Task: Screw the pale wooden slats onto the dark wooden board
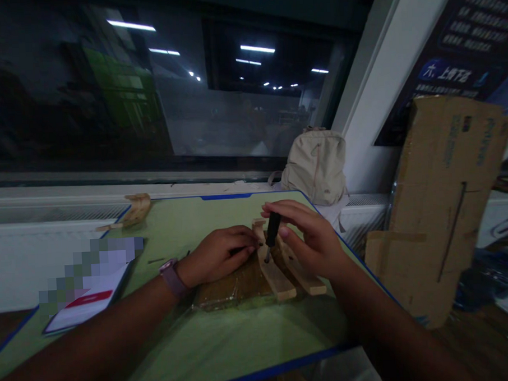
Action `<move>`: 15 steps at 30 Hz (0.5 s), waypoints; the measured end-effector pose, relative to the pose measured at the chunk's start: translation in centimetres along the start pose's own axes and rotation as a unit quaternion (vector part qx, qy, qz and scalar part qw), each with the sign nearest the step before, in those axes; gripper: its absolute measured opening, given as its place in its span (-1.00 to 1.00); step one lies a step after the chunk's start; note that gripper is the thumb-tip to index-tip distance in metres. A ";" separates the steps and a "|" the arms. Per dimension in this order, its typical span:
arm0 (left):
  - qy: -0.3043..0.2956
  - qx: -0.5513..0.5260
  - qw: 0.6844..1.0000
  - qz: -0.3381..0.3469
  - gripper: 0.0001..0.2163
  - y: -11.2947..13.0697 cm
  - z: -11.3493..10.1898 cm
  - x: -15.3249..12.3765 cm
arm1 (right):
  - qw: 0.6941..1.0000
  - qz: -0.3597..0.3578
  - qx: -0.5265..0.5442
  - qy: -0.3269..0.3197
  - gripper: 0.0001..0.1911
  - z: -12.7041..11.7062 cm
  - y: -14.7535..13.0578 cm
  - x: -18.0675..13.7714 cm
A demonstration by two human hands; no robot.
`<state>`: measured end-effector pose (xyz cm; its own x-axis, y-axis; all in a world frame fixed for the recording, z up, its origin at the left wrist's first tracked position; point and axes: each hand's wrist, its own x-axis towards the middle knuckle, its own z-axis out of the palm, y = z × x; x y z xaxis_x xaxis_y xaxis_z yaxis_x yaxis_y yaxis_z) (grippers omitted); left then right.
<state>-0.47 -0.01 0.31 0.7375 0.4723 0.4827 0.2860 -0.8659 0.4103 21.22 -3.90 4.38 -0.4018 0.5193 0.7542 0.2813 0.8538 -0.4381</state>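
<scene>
My right hand [308,233] is closed around the black handle of a screwdriver [273,229]. It stands nearly upright, and its metal shaft runs down to a dark hole in a curved wooden strip [278,278]. From the left, my left hand [223,253] has its bent fingers at the edge of that strip, gripping it near a small dark spot. To its right lies a second, similar wooden strip [307,275] with a hole in it. Under both is a flat brown block [218,293] wrapped in shiny clear film.
The green tabletop [180,340] has a blue edge. At left lie papers [94,293] and a curved wooden piece [137,209]. Thin dark items [156,260] rest near my left wrist. A beige backpack [316,165] stands beyond the table; a large cardboard piece [444,204] leans at right.
</scene>
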 end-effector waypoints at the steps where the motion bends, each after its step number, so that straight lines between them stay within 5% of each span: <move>1: -0.001 -0.005 1.000 -0.002 -0.82 0.1 0.0 0.0 | 0.999 0.020 0.043 -0.010 -0.65 0.2 -0.1 -0.1; 7: -0.010 -0.017 1.000 -0.009 -0.82 0.2 -0.1 0.1 | 0.968 0.110 0.224 0.015 -0.69 1.2 0.6 -0.6; 11: -0.010 -0.008 1.000 -0.016 -0.81 0.0 0.0 0.0 | 0.983 0.096 0.131 0.084 -0.67 1.1 1.6 -0.4; 15: -0.013 -0.002 1.000 -0.014 -0.81 -0.1 0.1 -0.1 | 0.994 0.063 -0.023 0.088 -0.81 0.1 1.7 -0.1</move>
<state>-0.53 0.03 0.14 0.7445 0.4920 0.4513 0.3045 -0.8517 0.4264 21.68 -2.48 3.56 -0.2039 0.6045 0.7701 0.3618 0.7774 -0.5145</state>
